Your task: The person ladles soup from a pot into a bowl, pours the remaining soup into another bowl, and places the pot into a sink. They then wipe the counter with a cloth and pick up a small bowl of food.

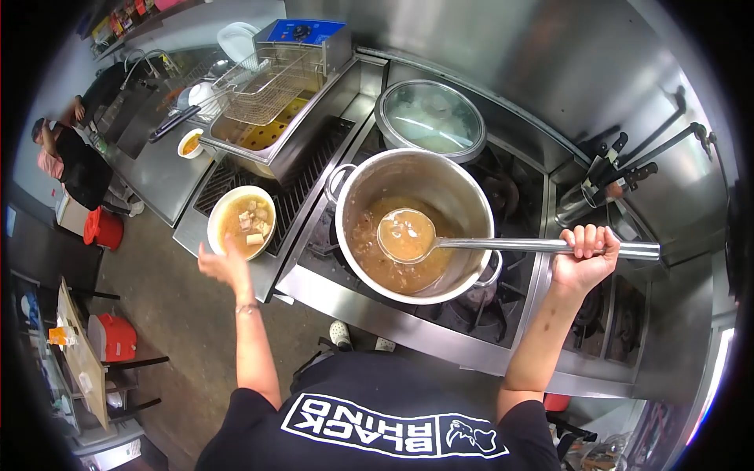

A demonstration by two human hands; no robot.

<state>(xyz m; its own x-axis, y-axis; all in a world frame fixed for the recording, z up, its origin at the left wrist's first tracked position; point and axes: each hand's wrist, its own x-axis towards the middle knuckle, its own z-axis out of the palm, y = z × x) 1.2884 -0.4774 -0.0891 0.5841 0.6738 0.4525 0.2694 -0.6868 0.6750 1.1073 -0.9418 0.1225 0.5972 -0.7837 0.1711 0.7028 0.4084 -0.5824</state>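
My right hand (583,259) is wrapped round the long metal handle of a ladle (408,235). The ladle's bowl is full of brown soup and sits inside a deep steel pot (459,177) on the stove. More brown broth (424,279) lies in the bottom of the pot. On the left, my left hand (225,268) has its fingers apart at the near rim of a white bowl (269,208), overlapping it in this view. Broth and pale cubed pieces (253,224) fill that bowl.
Behind the pot stands another pot under a glass lid (432,118). A wire basket (275,78) rests over a fryer (275,145) at the back left. Knives (613,157) stand in a holder at right. Another person (75,157) is far left, near a red bucket (104,229).
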